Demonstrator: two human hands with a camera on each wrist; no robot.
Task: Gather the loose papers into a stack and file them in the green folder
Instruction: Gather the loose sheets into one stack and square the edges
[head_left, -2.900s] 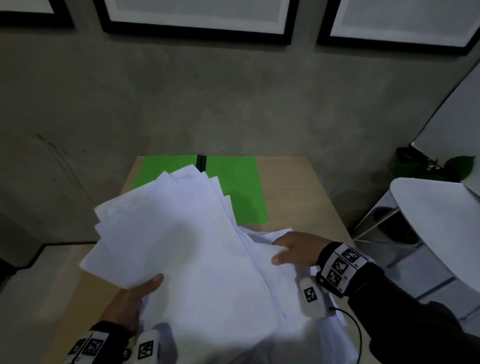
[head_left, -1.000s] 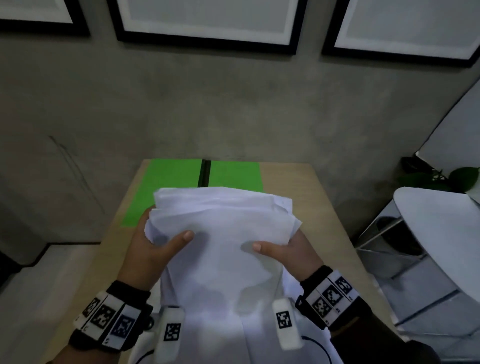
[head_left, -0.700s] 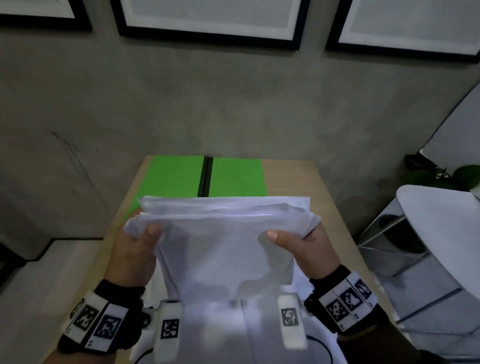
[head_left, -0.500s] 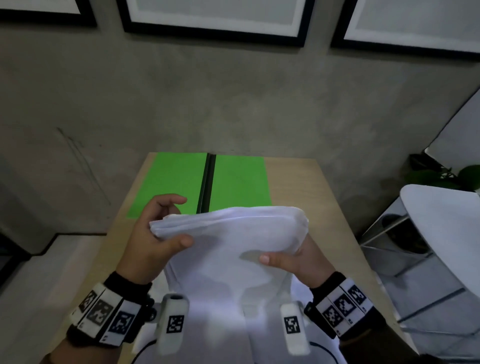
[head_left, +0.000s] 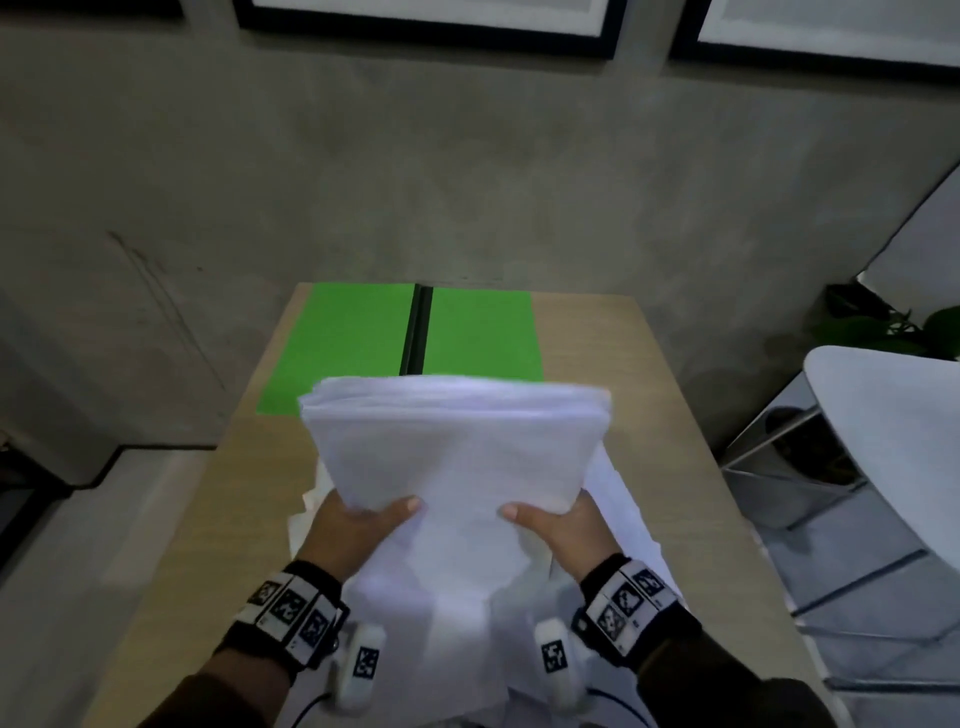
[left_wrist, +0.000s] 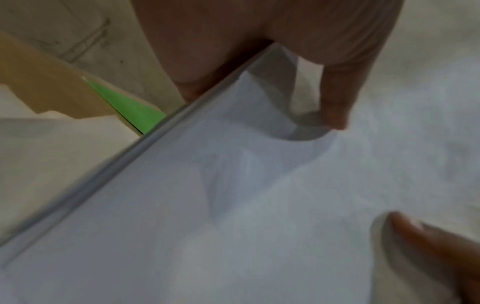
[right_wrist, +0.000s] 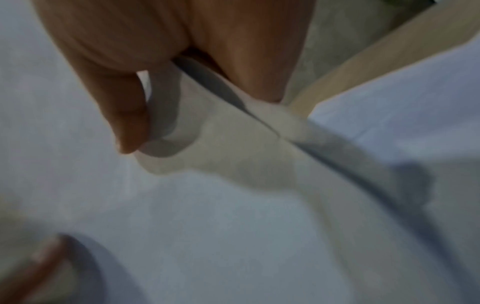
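Note:
A thick stack of white papers (head_left: 457, 441) is held above the table, its far edge roughly even. My left hand (head_left: 363, 519) grips the stack's near left corner, thumb on top and fingers hidden underneath. My right hand (head_left: 556, 519) grips the near right corner the same way. The left wrist view shows the stack (left_wrist: 233, 205) with my thumb pressing its top sheet; the right wrist view shows the stack (right_wrist: 207, 226) pinched likewise. The green folder (head_left: 358, 338) lies open and flat at the table's far end, beyond the stack. More loose white sheets (head_left: 623, 509) lie on the table under my hands.
The wooden table (head_left: 613, 353) ends at a grey wall behind the folder. A white round table (head_left: 893, 426) and a plant (head_left: 883, 327) stand to the right. Floor drops away on the left.
The fanned, uneven sheets have been squared into one stack. Both hands slid from the stack's sides to its near corners, and the stack now tilts flatter toward the folder.

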